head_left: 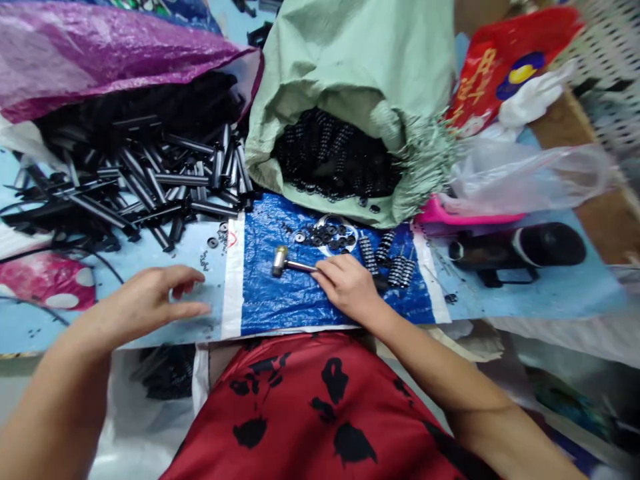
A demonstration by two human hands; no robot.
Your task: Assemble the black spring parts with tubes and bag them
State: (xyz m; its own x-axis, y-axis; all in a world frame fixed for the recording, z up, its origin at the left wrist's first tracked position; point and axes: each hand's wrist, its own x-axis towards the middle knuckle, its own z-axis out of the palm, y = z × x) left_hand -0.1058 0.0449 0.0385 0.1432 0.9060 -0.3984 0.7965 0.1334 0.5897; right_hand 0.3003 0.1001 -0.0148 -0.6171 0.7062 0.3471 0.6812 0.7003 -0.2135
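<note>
My right hand (347,283) is closed around the handle of a small hammer (281,260), whose head lies over the blue plastic sheet (280,307). My left hand (155,297) hovers at the left with fingers apart and nothing in them, beside a few tiny dark bits on the light-blue table. Just behind the hammer are several black washer-like discs (330,235), some around a white ring. Several ribbed black cylinders with thin metal pins (397,270) lie right of my right hand.
A heap of black plastic handle-like parts (150,177) spills from a purple bag (115,50) at left. A green woven sack (360,53) holds many ribbed black parts (335,153). At right are a black cylindrical object (520,250), a pink tray (445,212) and a red bag (505,67).
</note>
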